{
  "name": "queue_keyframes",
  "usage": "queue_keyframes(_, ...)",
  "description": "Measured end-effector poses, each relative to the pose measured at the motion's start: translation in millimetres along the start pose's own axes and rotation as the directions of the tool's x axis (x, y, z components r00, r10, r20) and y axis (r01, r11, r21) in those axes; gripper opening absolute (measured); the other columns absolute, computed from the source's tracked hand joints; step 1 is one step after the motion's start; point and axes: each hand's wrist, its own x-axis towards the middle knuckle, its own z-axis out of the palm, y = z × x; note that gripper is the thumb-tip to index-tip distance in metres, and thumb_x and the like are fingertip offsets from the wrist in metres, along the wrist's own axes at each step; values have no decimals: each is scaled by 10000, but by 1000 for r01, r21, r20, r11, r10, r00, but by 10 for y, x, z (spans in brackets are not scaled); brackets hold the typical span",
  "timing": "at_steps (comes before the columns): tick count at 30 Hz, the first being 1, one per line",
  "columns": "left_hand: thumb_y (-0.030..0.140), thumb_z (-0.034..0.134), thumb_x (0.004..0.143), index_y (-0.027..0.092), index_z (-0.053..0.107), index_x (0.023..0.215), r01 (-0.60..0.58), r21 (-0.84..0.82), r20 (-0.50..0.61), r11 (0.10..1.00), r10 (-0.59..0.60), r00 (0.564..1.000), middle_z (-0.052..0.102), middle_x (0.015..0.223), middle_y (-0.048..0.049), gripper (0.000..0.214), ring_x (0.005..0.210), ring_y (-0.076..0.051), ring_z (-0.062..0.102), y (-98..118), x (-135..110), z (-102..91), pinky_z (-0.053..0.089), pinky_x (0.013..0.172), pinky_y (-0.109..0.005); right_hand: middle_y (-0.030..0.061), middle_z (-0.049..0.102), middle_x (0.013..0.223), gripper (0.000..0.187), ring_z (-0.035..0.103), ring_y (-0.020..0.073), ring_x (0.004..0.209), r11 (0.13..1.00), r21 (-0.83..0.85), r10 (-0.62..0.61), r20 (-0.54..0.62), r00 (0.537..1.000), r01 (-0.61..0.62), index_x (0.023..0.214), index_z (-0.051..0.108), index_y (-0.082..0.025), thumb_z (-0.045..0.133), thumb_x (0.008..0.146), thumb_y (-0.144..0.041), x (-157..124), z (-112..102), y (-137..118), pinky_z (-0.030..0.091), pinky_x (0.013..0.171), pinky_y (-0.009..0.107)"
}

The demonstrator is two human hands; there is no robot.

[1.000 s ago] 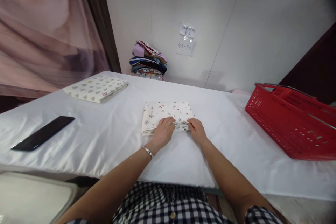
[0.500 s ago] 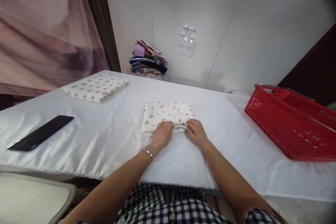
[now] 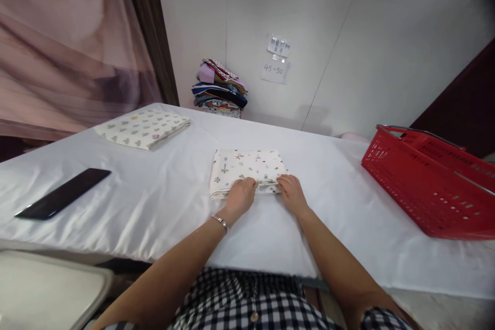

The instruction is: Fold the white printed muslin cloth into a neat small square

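Note:
A folded white cloth with small printed figures (image 3: 246,166) lies in the middle of the white-covered table (image 3: 162,206). My left hand (image 3: 240,197) and my right hand (image 3: 291,193) rest side by side at its near edge. Their fingers are curled and pinch the layered hem of the folded printed cloth. A silver bracelet circles my left wrist.
A second folded cloth with heart prints (image 3: 143,128) lies at the far left. A black phone (image 3: 64,199) lies near the left front edge. A red plastic basket (image 3: 433,178) stands at the right. A stack of folded clothes (image 3: 219,88) sits against the back wall under paper notes (image 3: 275,56).
Both hands stay at the cloth's near edge; the fingers have drawn back slightly toward the hem. The cloth has not moved.

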Motion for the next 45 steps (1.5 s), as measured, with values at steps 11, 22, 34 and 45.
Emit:
queue_keyframes(11, 173, 448, 868, 188, 561, 918, -106, 55, 2, 993, 106, 994, 608, 1095, -72, 124, 1025, -204, 546, -70, -68, 9, 419, 860, -374, 89, 645, 987, 255, 541, 223, 1030, 1000, 13, 16, -19, 1000, -16, 963, 611, -201, 367, 894, -167, -4, -48, 2, 391, 919, 440)
queue_keyframes(22, 93, 402, 860, 176, 597, 770, -214, 196, -38, 957, 225, 974, 578, 1131, -103, 231, 1098, -239, 478, -109, -112, -132, 388, 897, -418, 88, 637, 1015, 222, 532, 223, 1048, 999, 30, 16, 15, 1000, -16, 945, 597, -198, 386, 890, -154, -24, -9, 32, 401, 917, 428)
queue_keyframes(34, 86, 378, 866, 176, 555, 815, -185, 258, 50, 948, 178, 983, 609, 773, -56, 205, 752, -195, 557, -153, -129, -98, 391, 720, -349, 88, 637, 1050, 245, 533, 226, 1058, 1000, 17, -3, 4, 1000, 3, 1003, 620, -205, 397, 901, -195, -61, -33, 46, 401, 929, 442)
queue_keyframes(45, 44, 428, 814, 162, 503, 1098, -88, 269, 24, 959, 85, 996, 627, 983, -70, 316, 943, -219, 542, -257, -225, -175, 387, 801, -362, 77, 642, 1066, 237, 533, 209, 1042, 999, -15, -36, 11, 999, 36, 1049, 610, -189, 429, 896, -173, -97, -32, 116, 385, 933, 422)
